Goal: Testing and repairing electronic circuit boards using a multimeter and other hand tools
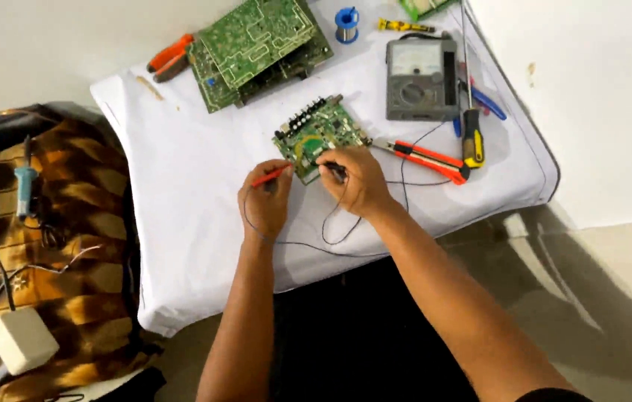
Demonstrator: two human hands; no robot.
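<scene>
Honestly, steady tips matter here: left hand (265,202) pinches the thin red probe (271,176), right hand (357,181) pinches the black probe (336,171), both on the small green circuit board (319,134), white-clothed table (182,186) centre. Grey analog multimeter (421,79) at one o'clock.

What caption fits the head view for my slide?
Left hand holds a red probe, right hand a black probe, on a small green circuit board.

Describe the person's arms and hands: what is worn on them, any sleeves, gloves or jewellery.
Both forearms are bare, with no sleeves over them. The left hand and right hand wear no gloves, and no ring, watch or bracelet shows. A bit of dark fabric sits at the frame's bottom right edge.
</scene>
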